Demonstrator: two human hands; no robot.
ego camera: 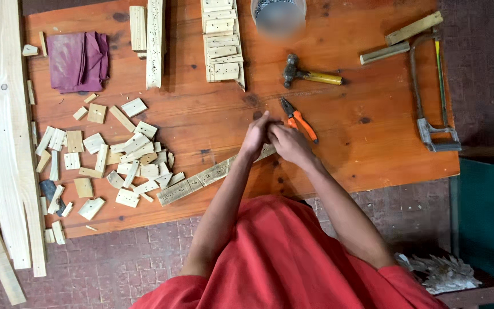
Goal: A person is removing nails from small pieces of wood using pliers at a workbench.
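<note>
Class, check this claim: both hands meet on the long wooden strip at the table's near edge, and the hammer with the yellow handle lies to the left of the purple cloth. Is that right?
Not quite. The head view shows the hammer lying to the right of the purple cloth, beyond the pliers. The rest holds: left hand and right hand meet on the wooden strip at the table's near edge.

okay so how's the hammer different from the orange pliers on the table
The hammer has a yellow handle and dark metal head; the pliers have orange grips and dark jaws. The hammer lies nearly level across the table, well clear of the hands; the pliers lie slanted, right beside the right hand. Both rest flat on the wooden table, unheld.
</note>
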